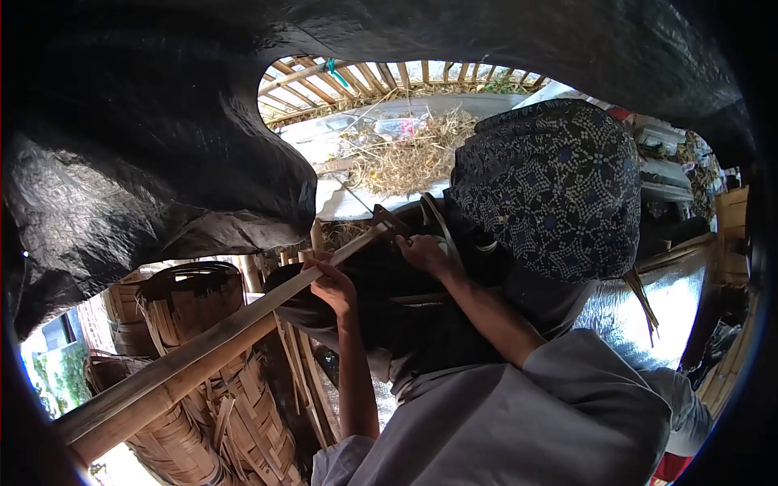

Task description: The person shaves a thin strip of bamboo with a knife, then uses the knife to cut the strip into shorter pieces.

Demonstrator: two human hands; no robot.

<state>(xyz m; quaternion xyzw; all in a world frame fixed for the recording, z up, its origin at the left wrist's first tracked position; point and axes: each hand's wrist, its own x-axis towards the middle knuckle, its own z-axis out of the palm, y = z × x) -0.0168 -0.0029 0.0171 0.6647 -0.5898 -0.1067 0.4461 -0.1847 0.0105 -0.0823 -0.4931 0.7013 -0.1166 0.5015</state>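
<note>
A long split bamboo strip (203, 344) runs from the lower left up to the middle of the view. My left hand (332, 285) is closed around it near its upper end. My right hand (423, 253) sits just beyond, at the strip's tip, gripping a curved dark tool (433, 215) that looks like a blade; its edge meets the bamboo end. Both forearms come out of grey sleeves (519, 405) at the bottom. A dark patterned cloth (551, 186) covers what seems to be a raised knee beside my right hand.
Woven bamboo baskets (190, 300) stand stacked at the lower left, with more (243, 421) below them. Black sheeting (146, 138) hangs overhead. A straw pile (409, 158) and a bamboo lattice (365, 77) lie beyond. Silver foil sheeting (673, 300) is at the right.
</note>
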